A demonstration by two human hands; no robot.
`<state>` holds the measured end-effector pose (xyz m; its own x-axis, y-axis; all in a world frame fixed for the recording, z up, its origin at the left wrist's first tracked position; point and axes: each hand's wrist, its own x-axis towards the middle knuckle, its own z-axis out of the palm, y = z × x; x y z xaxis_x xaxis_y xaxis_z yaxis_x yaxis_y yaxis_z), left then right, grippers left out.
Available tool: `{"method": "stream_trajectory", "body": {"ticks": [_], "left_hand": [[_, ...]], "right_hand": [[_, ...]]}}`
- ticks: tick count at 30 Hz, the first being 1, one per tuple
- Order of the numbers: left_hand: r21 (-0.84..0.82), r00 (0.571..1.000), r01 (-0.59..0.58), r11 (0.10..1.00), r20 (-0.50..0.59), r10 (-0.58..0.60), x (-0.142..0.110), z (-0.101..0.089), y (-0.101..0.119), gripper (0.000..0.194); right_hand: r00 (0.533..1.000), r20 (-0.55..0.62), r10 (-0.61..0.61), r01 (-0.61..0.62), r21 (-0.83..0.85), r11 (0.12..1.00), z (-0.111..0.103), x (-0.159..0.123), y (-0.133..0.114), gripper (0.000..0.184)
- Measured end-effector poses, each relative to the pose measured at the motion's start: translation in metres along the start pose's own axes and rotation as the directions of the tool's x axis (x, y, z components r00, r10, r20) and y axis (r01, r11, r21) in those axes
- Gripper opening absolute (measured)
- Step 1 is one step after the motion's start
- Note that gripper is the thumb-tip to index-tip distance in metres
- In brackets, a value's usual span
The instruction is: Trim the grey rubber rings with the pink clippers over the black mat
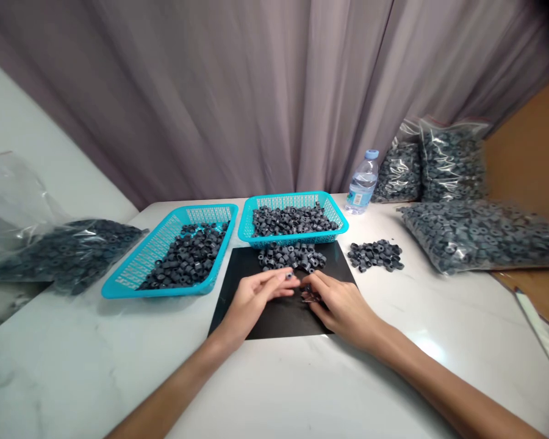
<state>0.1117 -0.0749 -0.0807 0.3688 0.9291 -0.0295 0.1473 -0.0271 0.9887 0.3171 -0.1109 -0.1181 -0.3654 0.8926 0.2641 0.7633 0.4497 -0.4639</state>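
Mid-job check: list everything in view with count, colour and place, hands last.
Baskets: two, turquoise, left and rear centre of table
Mat: one, black, centre of table
Bags at right: three, clear, two upright, one lying
Bag at left: at least one, clear, left side
Small parts: many, dark grey, in baskets and bags, on mat, and piled right of it
Bottle: one, clear, blue cap, rear right
Strip: one, whitish, far right
Table: one, white marbled, foreground
Curtain: greyish purple, behind
Wall: one, white, left
Panel: one, brown, right
Left hand: one, bare, over mat, small part at fingertips
Right hand: one, bare, over mat, contents unclear
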Motion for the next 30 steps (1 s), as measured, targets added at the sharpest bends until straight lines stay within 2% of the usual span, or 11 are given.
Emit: {"method": "stream_trajectory", "body": {"ticks": [2, 4, 6, 9, 11, 13, 15, 18, 22, 25, 30], "left_hand": [[0.328, 0.936, -0.23, 0.916, -0.183, 0.3, 0.002, -0.011, 0.002, 0.039], [0.635, 0.792, -0.302, 0.711, -0.248, 0.558, 0.006, -0.029, 0.005, 0.04], [0.806, 0.713, -0.175, 0.566, -0.293, 0.637, 0.011, -0.053, 0.007, 0.046], [0.928, 0.654, 0.009, 0.373, -0.288, 0.7, 0.017, -0.083, 0.008, 0.052], [0.958, 0.612, 0.026, 0.286, -0.242, 0.753, 0.017, -0.089, 0.007, 0.043], [0.966, 0.59, -0.072, 0.247, -0.158, 0.792, 0.015, -0.082, 0.008, 0.03], [0.933, 0.618, -0.25, 0.257, -0.051, 0.785, 0.01, -0.065, 0.008, 0.02], [0.783, 0.75, -0.46, 0.418, 0.091, 0.656, 0.004, -0.034, 0.003, 0.017], [0.553, 0.894, -0.437, 0.709, 0.182, 0.409, -0.004, -0.006, -0.01, 0.029], [0.444, 0.927, -0.372, 0.815, 0.142, 0.346, -0.005, 0.005, -0.013, 0.03], [0.464, 0.907, -0.398, 0.791, 0.072, 0.415, -0.007, 0.009, -0.012, 0.026]], "right_hand": [[1.0, -0.002, -0.003, 0.003, 0.013, 1.0, 0.001, 0.0, 0.0, 0.019], [1.0, -0.007, -0.005, 0.005, 0.02, 1.0, 0.001, 0.001, -0.001, 0.021], [1.0, -0.003, -0.01, 0.01, 0.022, 1.0, 0.0, 0.002, -0.002, 0.022], [1.0, -0.003, -0.012, 0.012, 0.014, 1.0, -0.001, 0.004, -0.003, 0.021], [1.0, -0.013, -0.015, 0.015, 0.013, 1.0, -0.002, 0.004, -0.003, 0.021], [1.0, -0.028, -0.014, 0.015, 0.035, 0.999, -0.001, 0.003, -0.002, 0.022], [0.998, -0.056, -0.008, 0.014, 0.097, 0.995, 0.0, 0.003, 0.0, 0.021], [0.994, -0.107, 0.023, 0.008, 0.287, 0.958, 0.0, 0.003, 0.001, 0.014], [0.994, -0.066, 0.088, -0.03, 0.601, 0.799, -0.004, 0.006, -0.003, 0.02], [0.993, -0.024, 0.117, -0.063, 0.729, 0.682, -0.008, 0.007, -0.007, 0.026], [0.99, -0.019, 0.137, -0.072, 0.775, 0.628, -0.008, 0.007, -0.009, 0.032]]}}
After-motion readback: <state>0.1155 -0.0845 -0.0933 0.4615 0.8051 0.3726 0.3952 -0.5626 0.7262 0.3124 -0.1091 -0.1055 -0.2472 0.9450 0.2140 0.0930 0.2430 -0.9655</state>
